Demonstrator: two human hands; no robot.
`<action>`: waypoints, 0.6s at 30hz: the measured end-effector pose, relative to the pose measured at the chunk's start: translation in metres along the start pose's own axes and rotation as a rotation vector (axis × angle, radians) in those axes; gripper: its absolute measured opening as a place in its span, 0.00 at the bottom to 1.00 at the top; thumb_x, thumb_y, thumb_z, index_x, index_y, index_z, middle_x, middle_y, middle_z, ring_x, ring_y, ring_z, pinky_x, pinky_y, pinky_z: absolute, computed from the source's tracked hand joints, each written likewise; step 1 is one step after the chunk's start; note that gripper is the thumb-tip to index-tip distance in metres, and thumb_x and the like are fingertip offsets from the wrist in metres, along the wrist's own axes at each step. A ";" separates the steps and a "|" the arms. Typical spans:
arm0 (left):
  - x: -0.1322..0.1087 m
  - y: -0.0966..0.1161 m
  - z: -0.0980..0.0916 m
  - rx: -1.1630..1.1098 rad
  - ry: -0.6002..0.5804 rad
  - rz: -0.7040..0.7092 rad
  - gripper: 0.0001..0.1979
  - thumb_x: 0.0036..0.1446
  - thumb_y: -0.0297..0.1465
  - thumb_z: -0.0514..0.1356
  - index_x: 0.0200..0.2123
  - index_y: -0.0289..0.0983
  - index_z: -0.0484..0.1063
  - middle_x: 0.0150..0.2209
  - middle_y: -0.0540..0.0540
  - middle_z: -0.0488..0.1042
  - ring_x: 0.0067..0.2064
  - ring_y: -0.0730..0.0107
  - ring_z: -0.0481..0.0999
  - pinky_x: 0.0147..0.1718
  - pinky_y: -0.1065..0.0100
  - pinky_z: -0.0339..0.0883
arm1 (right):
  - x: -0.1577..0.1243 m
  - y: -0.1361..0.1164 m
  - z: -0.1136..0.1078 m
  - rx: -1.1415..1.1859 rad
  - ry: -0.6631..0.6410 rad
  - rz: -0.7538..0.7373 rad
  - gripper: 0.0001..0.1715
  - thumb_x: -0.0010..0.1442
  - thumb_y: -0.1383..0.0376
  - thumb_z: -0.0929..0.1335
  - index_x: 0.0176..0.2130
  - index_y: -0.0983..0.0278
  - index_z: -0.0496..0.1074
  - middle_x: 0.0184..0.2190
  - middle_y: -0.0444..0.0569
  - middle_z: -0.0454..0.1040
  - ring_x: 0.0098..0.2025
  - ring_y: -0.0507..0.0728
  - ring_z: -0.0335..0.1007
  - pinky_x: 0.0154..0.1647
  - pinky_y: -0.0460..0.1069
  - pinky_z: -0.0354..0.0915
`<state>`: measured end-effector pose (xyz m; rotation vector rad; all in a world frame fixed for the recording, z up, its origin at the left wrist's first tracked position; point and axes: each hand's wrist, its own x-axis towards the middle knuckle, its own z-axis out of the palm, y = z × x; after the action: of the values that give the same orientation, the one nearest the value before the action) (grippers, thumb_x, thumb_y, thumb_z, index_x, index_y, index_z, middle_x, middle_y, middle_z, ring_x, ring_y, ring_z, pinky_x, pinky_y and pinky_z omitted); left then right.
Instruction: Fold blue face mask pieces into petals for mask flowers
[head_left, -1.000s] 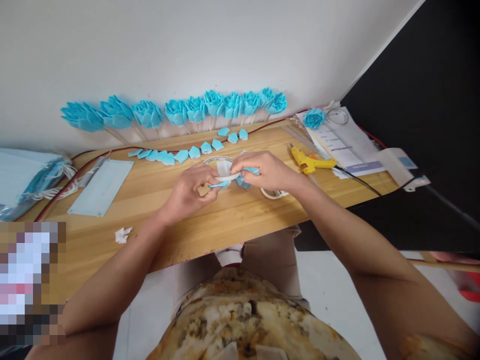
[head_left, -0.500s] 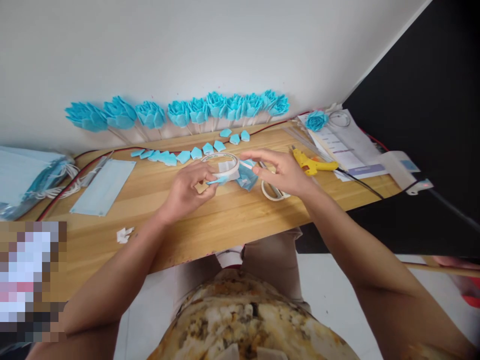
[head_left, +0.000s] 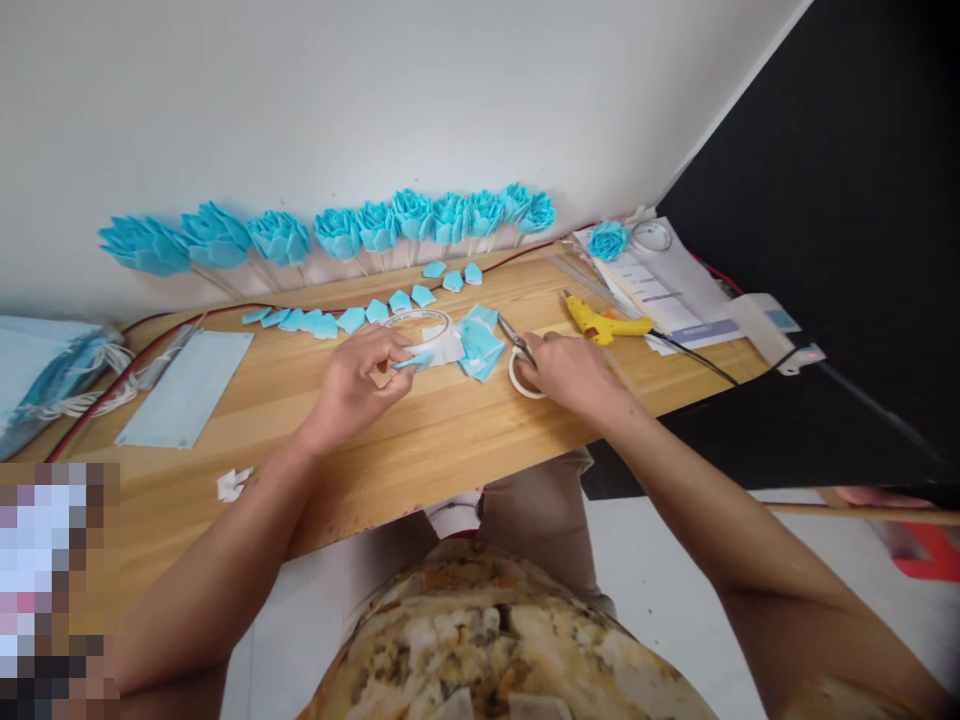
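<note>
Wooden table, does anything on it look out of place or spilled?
Mildly odd: jagged white scraps lie near the front left, and one blue layered-petal flower lies on printed white papers, apart from the row of blue flowers against the white wall. No spill shows.

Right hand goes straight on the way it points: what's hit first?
The scissors, right at the right hand's fingers. Past them, probably the cut blue sheet or its edge; the exact line and depth are hard to judge from one view.
</note>
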<state>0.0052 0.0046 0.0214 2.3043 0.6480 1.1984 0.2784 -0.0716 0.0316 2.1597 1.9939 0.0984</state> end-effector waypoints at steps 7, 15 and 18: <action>-0.004 -0.011 0.003 -0.222 0.126 -0.211 0.09 0.57 0.34 0.67 0.28 0.38 0.72 0.36 0.45 0.79 0.33 0.69 0.73 0.34 0.64 0.67 | -0.002 0.035 0.000 0.900 0.046 0.189 0.24 0.65 0.57 0.67 0.57 0.64 0.76 0.40 0.58 0.83 0.43 0.66 0.81 0.44 0.59 0.72; 0.000 -0.008 0.004 -0.450 0.188 -0.370 0.18 0.52 0.45 0.72 0.27 0.39 0.72 0.33 0.47 0.77 0.33 0.70 0.72 0.31 0.67 0.66 | -0.043 0.002 0.011 2.003 -0.296 -0.094 0.34 0.49 0.50 0.80 0.53 0.57 0.77 0.33 0.47 0.78 0.27 0.52 0.71 0.28 0.49 0.69; 0.000 -0.008 0.003 -0.448 0.193 -0.382 0.19 0.51 0.46 0.72 0.26 0.39 0.71 0.33 0.47 0.77 0.34 0.70 0.72 0.31 0.67 0.66 | -0.049 -0.013 0.018 1.912 -0.248 -0.241 0.38 0.46 0.48 0.81 0.54 0.55 0.76 0.33 0.44 0.75 0.31 0.53 0.71 0.40 0.52 0.73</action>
<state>0.0067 0.0102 0.0153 1.6258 0.7565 1.2367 0.2643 -0.1210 0.0152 1.9819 2.1842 -2.8533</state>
